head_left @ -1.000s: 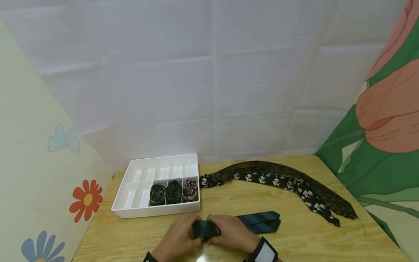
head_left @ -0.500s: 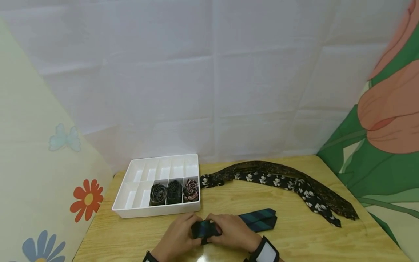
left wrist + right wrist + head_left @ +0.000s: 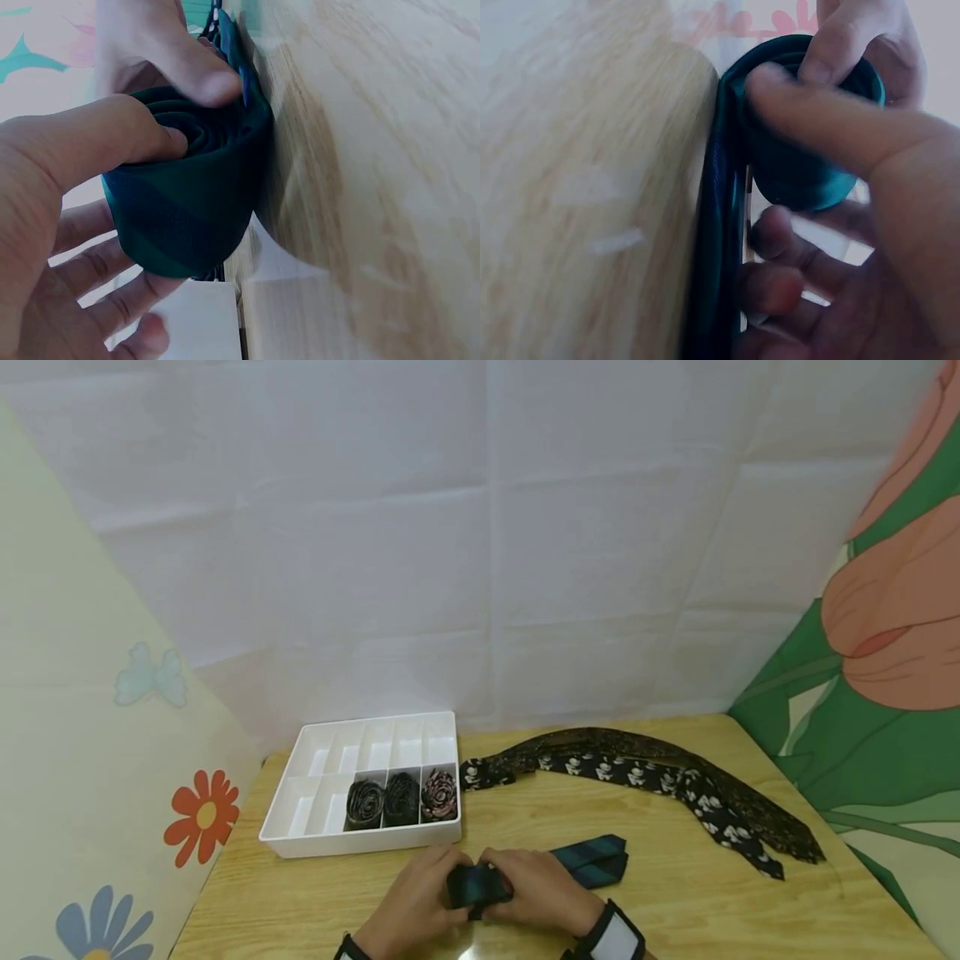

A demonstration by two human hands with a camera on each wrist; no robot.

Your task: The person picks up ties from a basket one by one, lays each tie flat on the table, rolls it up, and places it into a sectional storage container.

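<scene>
The green-and-navy striped tie (image 3: 480,885), partly wound into a coil, sits between the two hands at the near part of the wooden table (image 3: 315,902), its loose length passing beside the right hand (image 3: 542,887) and lying flat beyond it; the left hand (image 3: 420,895) pinches the coil from the left, thumb pressed on the spiral end and fingers round the far side, while the right hand pinches it from the right, its thumb on the spiral too, the lower fingers loosely curled. Just beyond the left hand stands a white tray (image 3: 367,842) with two rows of five compartments; the three right-hand compartments of the near row hold one rolled tie each: a dark grey roll (image 3: 365,804), a blackish roll (image 3: 402,800) and a pink-and-black roll (image 3: 438,796). The striped tie's flat length points rightward and slightly away from the person, while the coil's axis runs from the person toward the white backdrop (image 3: 375,543), spiral end facing the wrists. Right of the tray, a black tie with white figures (image 3: 637,774) and a brown speckled tie (image 3: 626,743) curve together
</scene>
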